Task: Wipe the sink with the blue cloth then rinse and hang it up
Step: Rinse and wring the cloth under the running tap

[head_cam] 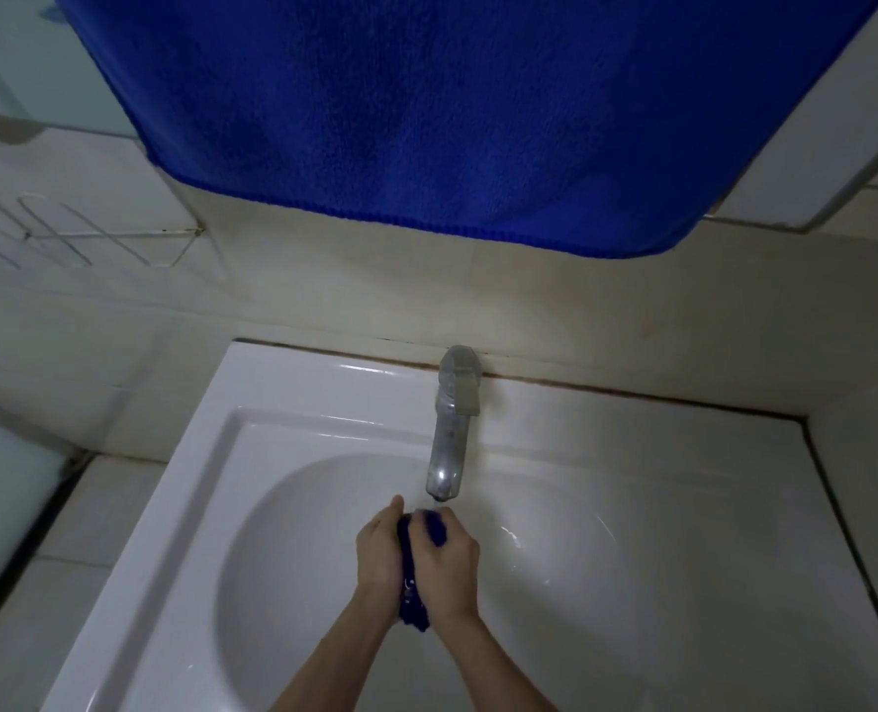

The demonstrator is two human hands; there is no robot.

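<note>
While a person is leaning over a white sink, seen from a head-worn camera, both hands are meeting just below the spout of the metal tap. The left hand and the right hand are each clenching around a bunched blue cloth, pressing it between them. Dark folds are poking out above the right fingers and down between the wrists. Holding it right under the spout, over the bowl, is likely meant to let water reach it and drain away, so this is probably the rinsing or wringing step. Whether water is actually running is hard to tell; only a faint blur is showing at the spout's mouth. Most of the cloth is hiding inside the grip. High above the tap, a large blue towel is hanging down the tiled wall, its top edge cut off. Up and left of the tap, a pale wire rack is blurring into the tiles.
</note>
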